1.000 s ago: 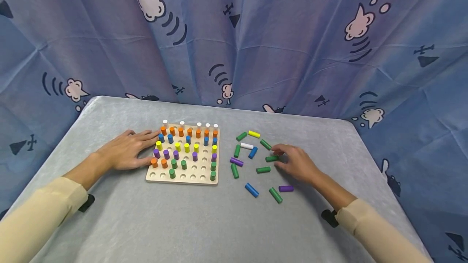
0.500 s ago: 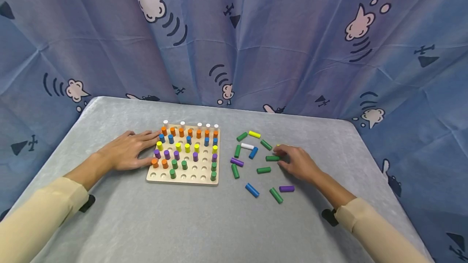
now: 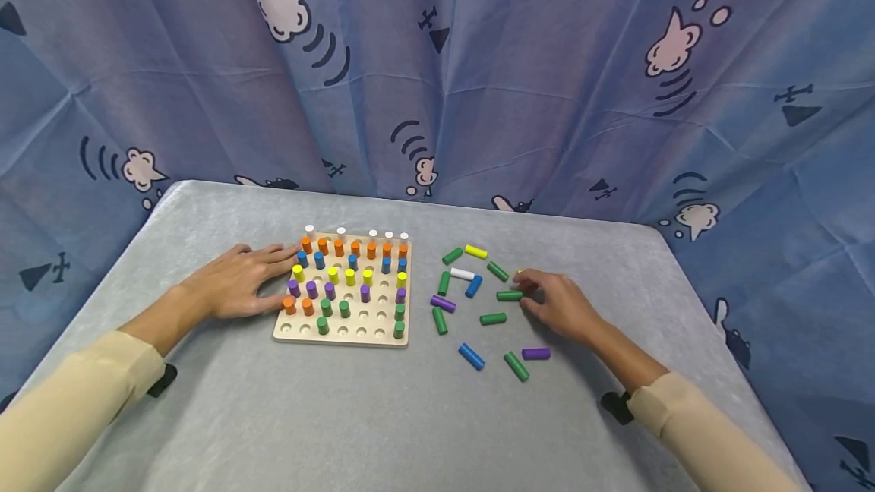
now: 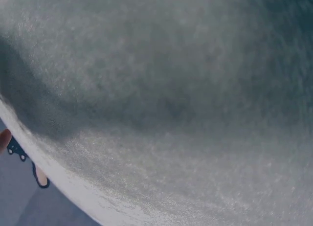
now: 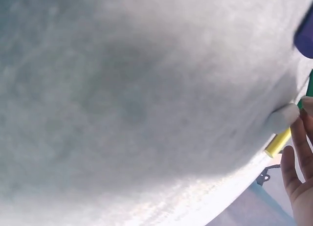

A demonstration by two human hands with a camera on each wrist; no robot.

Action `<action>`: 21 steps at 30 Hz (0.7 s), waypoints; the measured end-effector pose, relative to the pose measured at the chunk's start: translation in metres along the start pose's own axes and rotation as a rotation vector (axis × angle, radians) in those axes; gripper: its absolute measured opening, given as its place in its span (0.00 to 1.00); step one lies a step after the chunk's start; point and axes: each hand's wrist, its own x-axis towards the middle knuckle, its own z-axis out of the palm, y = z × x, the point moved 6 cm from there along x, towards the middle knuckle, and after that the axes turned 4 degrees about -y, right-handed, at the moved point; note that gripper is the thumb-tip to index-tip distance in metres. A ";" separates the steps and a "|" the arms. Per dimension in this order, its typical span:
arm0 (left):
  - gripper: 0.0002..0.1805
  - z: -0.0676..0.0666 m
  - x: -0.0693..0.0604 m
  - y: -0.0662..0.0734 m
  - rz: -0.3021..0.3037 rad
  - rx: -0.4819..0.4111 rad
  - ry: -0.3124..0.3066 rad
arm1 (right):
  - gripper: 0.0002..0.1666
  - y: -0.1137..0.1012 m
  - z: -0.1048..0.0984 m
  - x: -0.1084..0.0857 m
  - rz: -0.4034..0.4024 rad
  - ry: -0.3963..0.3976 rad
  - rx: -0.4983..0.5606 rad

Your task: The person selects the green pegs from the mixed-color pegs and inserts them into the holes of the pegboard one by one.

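A wooden pegboard (image 3: 362,335) holds rows of upright white, orange, blue, yellow, purple and green pegs. My left hand (image 3: 235,283) lies flat at its left edge, fingers stretched out and touching that side; the left wrist view catches only a fingertip (image 4: 4,139). To the right of the board my right hand (image 3: 562,304) is low over the table, thumb and fingers bent beside a green peg (image 3: 509,296). In the right wrist view a blurred white peg (image 5: 282,119) meets its fingertips, with a yellow peg (image 5: 277,144) just beyond. Whether the white peg is pinched is hidden.
Loose pegs lie scattered right of the board, among them a white peg (image 3: 462,274), a yellow peg (image 3: 475,251), blue pegs (image 3: 471,356), purple pegs (image 3: 536,354) and several green ones. A grey cloth covers the table (image 3: 383,416). A patterned blue curtain (image 3: 437,97) hangs behind.
My right hand has shifted slightly to the right, uncovering more of the green peg's end. The left hand and the pegboard stay where they were.
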 end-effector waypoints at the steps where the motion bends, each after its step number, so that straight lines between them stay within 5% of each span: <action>1: 0.40 0.000 0.000 0.000 -0.001 0.001 0.000 | 0.21 -0.001 -0.001 0.000 -0.007 0.006 0.003; 21: 0.40 0.003 0.001 -0.003 -0.014 0.000 -0.015 | 0.20 -0.032 -0.007 0.014 -0.085 0.038 0.031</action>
